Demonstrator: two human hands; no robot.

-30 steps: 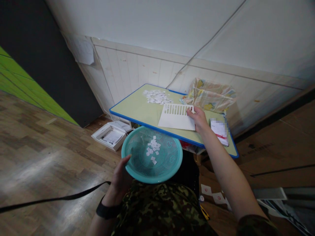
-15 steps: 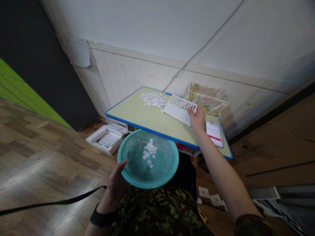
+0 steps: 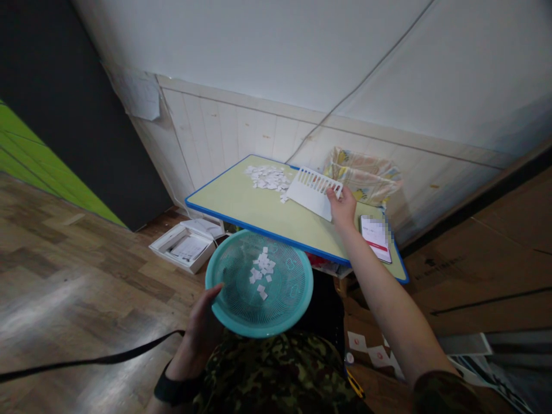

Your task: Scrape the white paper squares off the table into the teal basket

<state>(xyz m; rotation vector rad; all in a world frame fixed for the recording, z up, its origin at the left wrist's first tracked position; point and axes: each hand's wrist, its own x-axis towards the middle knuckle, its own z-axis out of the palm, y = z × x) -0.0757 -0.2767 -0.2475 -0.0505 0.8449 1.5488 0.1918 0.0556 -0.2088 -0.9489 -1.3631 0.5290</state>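
My left hand (image 3: 207,313) grips the near-left rim of a teal plastic colander (image 3: 297,296), thumb over the edge, below the table's front edge. Small white paper squares (image 3: 263,267) lie on the colander's bottom. Over the table (image 3: 233,198), my right hand (image 3: 342,207) is closed on the right end of a flat white plate with a row of slots (image 3: 311,195). The plate is tilted, its left edge beside a pile of small white paper pieces (image 3: 268,177). A few pieces lie at that edge.
A phone (image 3: 376,238) lies on the table's right end. Behind it stands a basket with a patterned cloth lining (image 3: 362,175) against the wall. On the floor at left is an open white box (image 3: 185,247). Cardboard (image 3: 487,259) leans at the right.
My right hand and the slotted plate have shifted very slightly left. The colander stays in my left hand, almost unmoved, with the paper squares still in it.
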